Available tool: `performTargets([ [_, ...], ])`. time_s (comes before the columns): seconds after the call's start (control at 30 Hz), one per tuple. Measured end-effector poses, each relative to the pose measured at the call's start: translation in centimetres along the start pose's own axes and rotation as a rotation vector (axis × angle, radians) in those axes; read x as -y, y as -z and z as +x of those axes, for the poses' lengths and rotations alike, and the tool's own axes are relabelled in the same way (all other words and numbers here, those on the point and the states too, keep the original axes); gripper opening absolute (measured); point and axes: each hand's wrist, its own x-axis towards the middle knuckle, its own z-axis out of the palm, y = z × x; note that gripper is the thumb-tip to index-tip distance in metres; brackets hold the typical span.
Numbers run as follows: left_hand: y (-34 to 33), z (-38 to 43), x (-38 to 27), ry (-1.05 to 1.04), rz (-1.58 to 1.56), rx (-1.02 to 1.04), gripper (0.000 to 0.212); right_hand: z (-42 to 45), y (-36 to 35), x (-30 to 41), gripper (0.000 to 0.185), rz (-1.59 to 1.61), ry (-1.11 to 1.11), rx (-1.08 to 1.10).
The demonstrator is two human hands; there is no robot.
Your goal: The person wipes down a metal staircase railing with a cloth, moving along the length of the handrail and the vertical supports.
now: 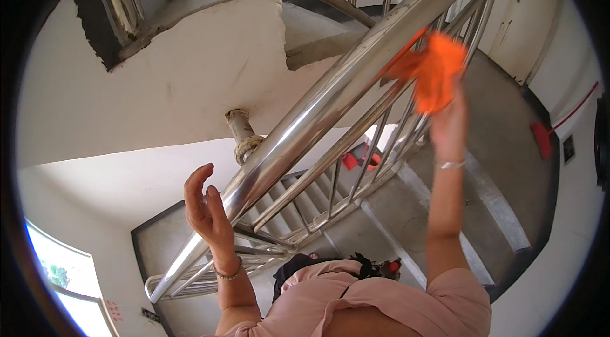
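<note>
An orange cloth (436, 70), blurred by motion, is in my right hand (448, 122). That hand is raised beside the stainless-steel banister, and part of the cloth lies close under the thick tubular handrail (329, 75). Whether the cloth touches the steel there cannot be told. At the lower part of the handrail is my left hand (207, 213), with thumb and fingers apart and curved and nothing in them. A beaded bracelet (228, 272) circles the left wrist. Thinner steel rails and balusters (333, 182) run below the handrail.
Concrete steps (395, 227) with pale edge strips lie beside and below me. A red broom (541, 139) leans against the right wall. Down the stairwell are a red dustpan (350, 161) and a reddish bucket (374, 162). A pipe (240, 127) stands behind the handrail; a door (522, 27) is at upper right.
</note>
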Motion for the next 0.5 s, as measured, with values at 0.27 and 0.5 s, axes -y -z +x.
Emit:
performTargets([
  [0.27,-3.8,0.4,-0.7,-0.087,-0.092,0.2,0.025,10.5,-7.1,5.6,0.016,-1.318,0.767,0.283],
  [0.5,-4.2,1.0,-0.9,-0.03,-0.137,0.279,0.026,-5.6,-13.9,-4.6,0.018,-1.345,0.929,1.018],
])
